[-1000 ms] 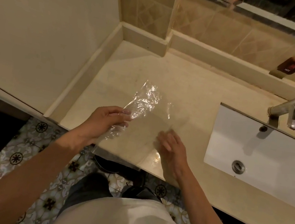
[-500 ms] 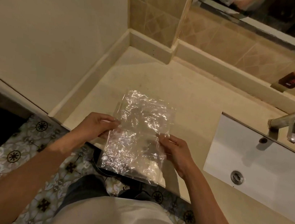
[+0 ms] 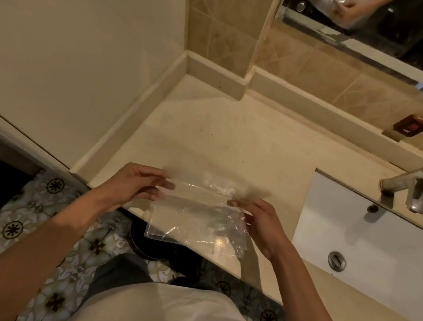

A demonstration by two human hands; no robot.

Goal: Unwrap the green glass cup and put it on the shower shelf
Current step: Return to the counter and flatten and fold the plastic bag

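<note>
- My left hand (image 3: 133,187) has its fingers curled and pinches the left edge of the clear plastic wrap (image 3: 196,218), thumb and fingertips closed on the film.
- My right hand (image 3: 259,221) pinches the right edge of the same wrap, fingers bent round the film; the two hands are apart, with the sheet between them.
- The wrap lies nearly flat and low, over the front edge of the worktop (image 3: 221,140); its near edge hangs past the worktop's rim above a dark round object (image 3: 149,244) on the patterned floor (image 3: 34,217).
- I cannot see the green glass cup anywhere in this view, so I cannot tell where it is; nothing of it shows through the film.
- To my right a white sink (image 3: 382,252) is set into the worktop, with a drain (image 3: 336,260) in its basin and a metal tap (image 3: 405,182) over its far edge.
- Behind the worktop runs a tiled wall (image 3: 313,63) with a mirror (image 3: 387,24) above it, which reflects a hand and the plastic.
- Two small brown plaques (image 3: 411,125) sit on the ledge beside the tap.
- Compared with half a second ago, the wrap was held upright and crinkled between my hands; now it is flatter and lower, and my hands have spread wider.
</note>
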